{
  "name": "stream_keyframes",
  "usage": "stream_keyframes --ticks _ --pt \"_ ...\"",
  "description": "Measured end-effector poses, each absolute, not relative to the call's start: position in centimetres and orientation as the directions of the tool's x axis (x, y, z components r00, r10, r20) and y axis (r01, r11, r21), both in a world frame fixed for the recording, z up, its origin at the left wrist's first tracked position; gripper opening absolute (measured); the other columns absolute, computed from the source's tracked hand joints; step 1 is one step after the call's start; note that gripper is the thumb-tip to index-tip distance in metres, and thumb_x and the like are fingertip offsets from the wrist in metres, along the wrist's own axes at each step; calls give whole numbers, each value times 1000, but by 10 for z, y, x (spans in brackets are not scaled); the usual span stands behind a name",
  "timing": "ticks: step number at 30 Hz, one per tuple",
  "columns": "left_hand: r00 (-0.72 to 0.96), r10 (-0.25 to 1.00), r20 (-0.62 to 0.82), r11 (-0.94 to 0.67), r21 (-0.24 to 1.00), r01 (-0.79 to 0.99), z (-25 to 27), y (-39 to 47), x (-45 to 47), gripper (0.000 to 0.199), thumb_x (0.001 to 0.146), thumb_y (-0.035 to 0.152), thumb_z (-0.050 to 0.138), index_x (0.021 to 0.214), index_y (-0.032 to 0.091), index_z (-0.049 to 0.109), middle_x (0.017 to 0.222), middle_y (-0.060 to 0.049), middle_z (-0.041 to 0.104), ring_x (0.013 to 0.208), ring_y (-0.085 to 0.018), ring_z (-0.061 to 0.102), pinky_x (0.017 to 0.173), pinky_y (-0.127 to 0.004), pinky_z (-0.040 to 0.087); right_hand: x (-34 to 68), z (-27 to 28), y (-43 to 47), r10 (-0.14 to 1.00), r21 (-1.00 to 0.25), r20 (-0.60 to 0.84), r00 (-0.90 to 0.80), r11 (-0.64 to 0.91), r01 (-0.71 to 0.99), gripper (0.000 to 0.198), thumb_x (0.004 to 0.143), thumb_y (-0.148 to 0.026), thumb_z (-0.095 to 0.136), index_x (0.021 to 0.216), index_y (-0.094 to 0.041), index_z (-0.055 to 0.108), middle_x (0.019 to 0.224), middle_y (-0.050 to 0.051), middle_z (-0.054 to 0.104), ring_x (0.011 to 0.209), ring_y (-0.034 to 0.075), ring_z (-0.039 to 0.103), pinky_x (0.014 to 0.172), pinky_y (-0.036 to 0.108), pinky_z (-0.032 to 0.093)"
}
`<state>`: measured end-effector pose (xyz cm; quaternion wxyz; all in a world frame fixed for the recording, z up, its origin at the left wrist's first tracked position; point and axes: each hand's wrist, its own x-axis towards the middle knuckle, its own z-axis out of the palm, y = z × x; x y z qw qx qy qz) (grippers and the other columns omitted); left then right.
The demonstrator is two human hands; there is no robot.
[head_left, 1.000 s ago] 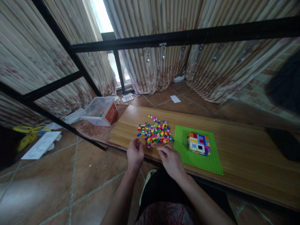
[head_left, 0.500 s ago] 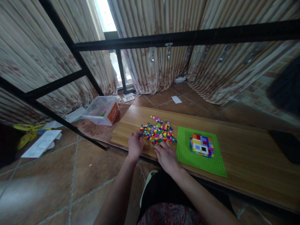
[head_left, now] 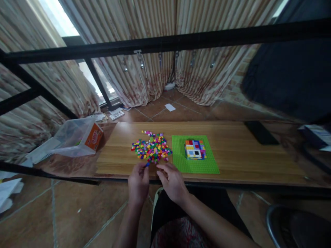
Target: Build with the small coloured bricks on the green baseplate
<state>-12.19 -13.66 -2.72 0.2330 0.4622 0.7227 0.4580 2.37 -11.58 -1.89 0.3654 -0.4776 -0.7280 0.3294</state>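
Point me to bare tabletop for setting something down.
Widest bare wood on the table: right of the green baseplate, beside and in front of the dark flat object. Another patch: between brick pile and the table's left end. Crowded: the pile and its near edge, where left hand and right hand are.

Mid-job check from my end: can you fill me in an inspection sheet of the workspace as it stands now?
Surface: wooden table, with wood grain showing.
Work items: loose bricks in a mixed-colour heap; to their right, a green baseplate bearing a brick model.
Clutter: dark flat object near the table's right end; clear bin off its left end; white paper on the floor beyond.
Hands: left hand pinches a blue brick; right hand has curled fingers, contents unclear.
Cables: nothing seen that is clearly one.
Surroundings: curtains, black rail, tiled floor.
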Motion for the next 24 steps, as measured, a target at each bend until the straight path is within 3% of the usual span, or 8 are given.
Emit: stream_keyframes --ticks 3,5,13,18,24 --pt "-276 961 30 38 970 240 -21 -149 -93 16 81 31 57 92 19 57 82 -2 69 73 -15 68 70 -26 54 36 -14 -121 964 -922 135 -231 207 328 23 89 -24 53 108 -20 66 97 6 67 87 17 63 79 30 49" --pt "-167 986 27 5 982 187 -18 -153 -80 14 82 29 58 91 19 57 84 -3 70 75 -15 68 70 -26 55 46 -12 -123 970 -950 86 -228 149 275 22 89 -25 53 103 -20 68 97 5 68 86 17 64 79 28 48" --pt "63 998 12 -26 971 236 -19 -158 -50 9 86 24 55 92 20 60 88 -3 69 82 -14 68 73 -25 54 97 -13 -141 980 -947 -68 -187 -5 321 14 83 -26 57 82 -20 70 68 -1 62 64 14 55 60 25 43" --pt "54 998 15 -33 941 336 -25 -155 -29 14 86 24 52 96 20 61 86 -2 68 78 -14 66 74 -26 54 142 -22 -137 993 -946 -11 -121 28 323 17 86 -30 56 91 -23 70 84 2 68 79 18 61 74 29 47" --pt "8 993 114 -95 786 611 -21 -131 -23 24 84 19 51 106 20 61 104 -6 64 94 -18 63 84 -32 52 196 -37 -91 966 -928 205 156 142 344 18 80 -37 64 90 -25 74 96 5 63 95 22 59 88 37 46"
